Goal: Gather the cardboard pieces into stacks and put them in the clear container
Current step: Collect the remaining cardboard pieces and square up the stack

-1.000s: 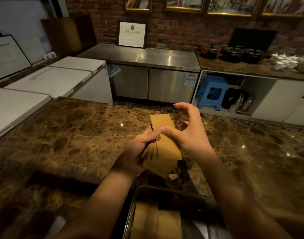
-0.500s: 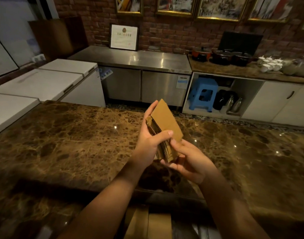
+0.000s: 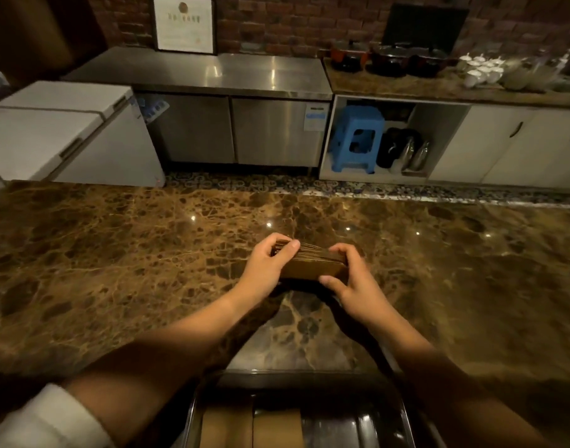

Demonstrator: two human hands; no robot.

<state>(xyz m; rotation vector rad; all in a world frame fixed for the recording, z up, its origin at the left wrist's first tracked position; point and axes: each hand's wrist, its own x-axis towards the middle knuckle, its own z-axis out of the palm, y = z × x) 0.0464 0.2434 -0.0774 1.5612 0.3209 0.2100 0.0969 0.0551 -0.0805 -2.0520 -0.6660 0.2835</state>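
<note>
Head view: pinching cardboard stack point(image 3: 312, 265) on edge against counter point(image 3: 115, 253), left hand point(image 3: 267, 266) and right hand point(image 3: 351, 282) gripping its ends. Probably risking pieces fanning loose before reaching container point(image 3: 193, 412) below.

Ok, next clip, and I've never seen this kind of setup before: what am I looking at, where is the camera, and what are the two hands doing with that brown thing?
There is no machine here. A person wears one wide-angle camera on the head, looking forward and down, so you see both forearms reaching out from the bottom of the picture.

The left hand and the right hand grip a stack of cardboard pieces from its two ends, holding it low over or on the brown marble counter; I cannot tell whether it touches.

At the bottom edge, nearest the person, sits the clear container, with two cardboard stacks already lying in it side by side.

Behind the counter are steel cabinets, a blue stool on an open shelf, and pots on the back worktop.
</note>
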